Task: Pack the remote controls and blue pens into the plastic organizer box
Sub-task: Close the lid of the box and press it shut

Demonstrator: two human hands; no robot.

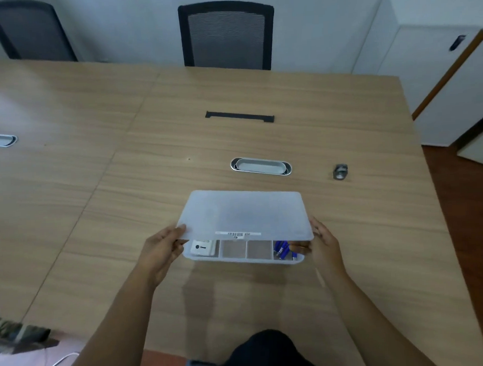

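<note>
The box point(243, 252) sits on the table point(94, 192) near its front edge, a white remote point(202, 248) in its left compartment and blue pens point(282, 249) in its right. Both hands, left point(161, 251) and right point(324, 241), grip the lid point(243, 215) above it; the barcode label's point(237, 234) print is unreadable.

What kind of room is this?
Probably an office meeting room: a big wooden table with cable ports set into it, mesh office chairs pushed up to it, and white cabinets alongside.

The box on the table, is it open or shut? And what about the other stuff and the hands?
Organizer box: partly open.
Lid: raised at the near edge, held.
Remote control: inside, leftmost compartment.
Blue pens: inside, rightmost compartment.
Left hand: gripping lid.
Right hand: gripping lid.
</note>
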